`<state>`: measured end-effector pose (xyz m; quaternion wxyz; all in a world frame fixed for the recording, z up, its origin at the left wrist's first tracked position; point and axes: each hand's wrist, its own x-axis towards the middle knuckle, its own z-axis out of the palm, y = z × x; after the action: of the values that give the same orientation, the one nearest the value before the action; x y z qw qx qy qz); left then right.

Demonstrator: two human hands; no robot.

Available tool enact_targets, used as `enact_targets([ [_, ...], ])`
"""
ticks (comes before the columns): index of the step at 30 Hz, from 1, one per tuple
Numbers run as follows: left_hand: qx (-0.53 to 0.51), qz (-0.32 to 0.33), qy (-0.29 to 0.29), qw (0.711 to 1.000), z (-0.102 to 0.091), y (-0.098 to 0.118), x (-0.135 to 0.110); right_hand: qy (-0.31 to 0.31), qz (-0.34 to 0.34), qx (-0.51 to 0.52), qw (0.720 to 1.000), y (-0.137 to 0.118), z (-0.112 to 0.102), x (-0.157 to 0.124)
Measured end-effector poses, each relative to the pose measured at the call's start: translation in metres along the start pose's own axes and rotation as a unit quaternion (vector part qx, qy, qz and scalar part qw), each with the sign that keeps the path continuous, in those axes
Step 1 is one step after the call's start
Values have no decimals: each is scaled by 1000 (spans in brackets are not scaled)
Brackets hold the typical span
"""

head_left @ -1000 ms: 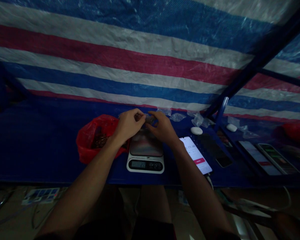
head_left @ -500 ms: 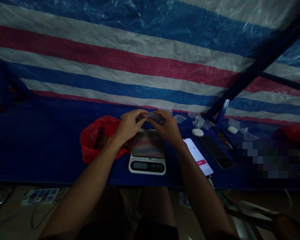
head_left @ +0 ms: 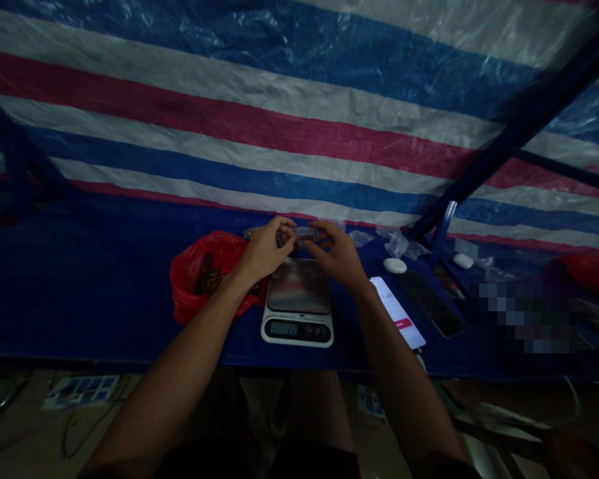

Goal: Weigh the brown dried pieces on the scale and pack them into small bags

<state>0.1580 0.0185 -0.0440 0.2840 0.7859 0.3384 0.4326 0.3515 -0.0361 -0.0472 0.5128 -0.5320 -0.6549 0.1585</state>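
Observation:
Just beyond a white digital scale point(head_left: 299, 286), my left hand point(head_left: 269, 247) and my right hand point(head_left: 335, 249) pinch a small clear plastic bag point(head_left: 305, 234) between them. The bag's contents, if any, are too dark to make out. The fingers of each hand are closed on one side of it. Nothing lies on the scale's metal plate, and its display shows digits. A red plastic bag point(head_left: 184, 279) holding small brown pieces point(head_left: 208, 281) stands open left of the scale, partly behind my left forearm.
Right of the scale lie a lit phone point(head_left: 397, 313), a dark phone point(head_left: 432, 303) and a white oval case point(head_left: 394, 266). Several clear bags point(head_left: 402, 245) lie along the table's back edge. A striped tarp point(head_left: 259, 126) hangs behind, with a blue metal frame point(head_left: 484, 159) at right.
The view has shifted slightly, moving the red bag and scale a little to the right in the picture. Both hands keep the clear bag, with a small shift of the fingers.

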Motion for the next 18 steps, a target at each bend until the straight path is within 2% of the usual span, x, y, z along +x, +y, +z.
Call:
enact_targets([
  [7,24,33,4,999,2,-5,0,0,2,-17,1000,0,1,-1],
  [13,21,2,-20,1000,-1,-5,1,18,-2,-22,1000,1,0,0],
  [18,3,-9,3,1000,-1,-4,2,50,-35,-43,997,-5,1,-1],
])
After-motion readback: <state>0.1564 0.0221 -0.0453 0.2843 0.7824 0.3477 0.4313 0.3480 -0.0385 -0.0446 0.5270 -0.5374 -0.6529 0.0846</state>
